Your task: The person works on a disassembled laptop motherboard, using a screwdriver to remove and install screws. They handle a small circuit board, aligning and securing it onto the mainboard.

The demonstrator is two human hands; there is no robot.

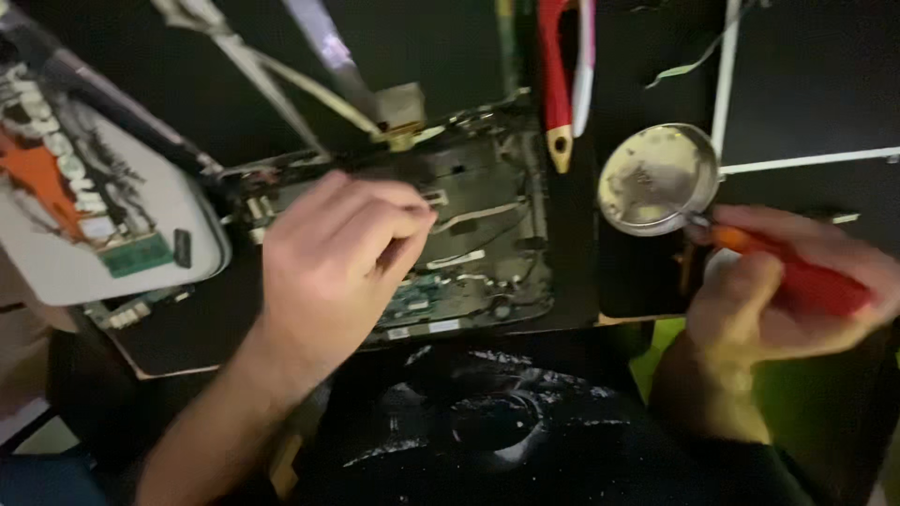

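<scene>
An opened laptop chassis (487,234) lies on a dark mat, its boards and cables exposed. My left hand (342,253) rests over its left part, fingers curled together near a small connector; whether it pinches anything I cannot tell. My right hand (778,300) grips a red-handled screwdriver (806,276), its tip pointing toward a round silvery metal dish (656,178) at the chassis's right.
A white printed case (84,206) carrying a green memory module (138,255) sits at the left. Red-handled pliers (558,84) lie at the top centre. White cables (806,161) run at the upper right. Dark clothing fills the bottom.
</scene>
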